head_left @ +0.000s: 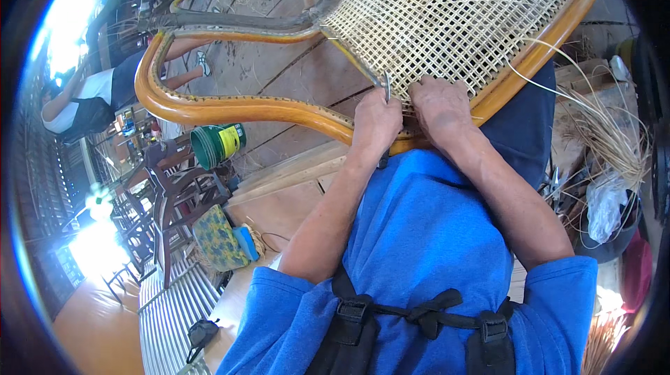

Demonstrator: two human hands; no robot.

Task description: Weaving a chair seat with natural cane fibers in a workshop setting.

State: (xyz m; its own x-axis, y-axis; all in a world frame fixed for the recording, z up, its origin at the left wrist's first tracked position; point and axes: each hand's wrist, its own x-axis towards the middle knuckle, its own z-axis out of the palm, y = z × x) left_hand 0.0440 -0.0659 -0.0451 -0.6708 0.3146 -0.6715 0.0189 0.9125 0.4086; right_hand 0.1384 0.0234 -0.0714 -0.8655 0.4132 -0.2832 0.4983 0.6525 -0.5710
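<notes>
A curved, varnished wooden chair frame [230, 108] lies across my lap, with woven cane webbing [453, 19] filling one section. My left hand [377, 123] is closed around a slim metal tool [387, 85], whose tip shows above the fingers at the webbing's near left corner. Its kind I cannot make out. Just to the right, my right hand [441, 111] rests on the near edge of the webbing with curled fingers; whatever they pinch is hidden. Loose cane strands [541, 82] stick out of the webbing near the right rail. Small holes line the bare loop of the frame.
Bundled cane strands [614, 137] and a clear plastic bag [604, 211] lie at right. A green bucket [209, 146] stands on the plank floor at left, near stacked dark chair frames [164, 214] and a patterned cushion [220, 239]. Another person [94, 99] is at far left.
</notes>
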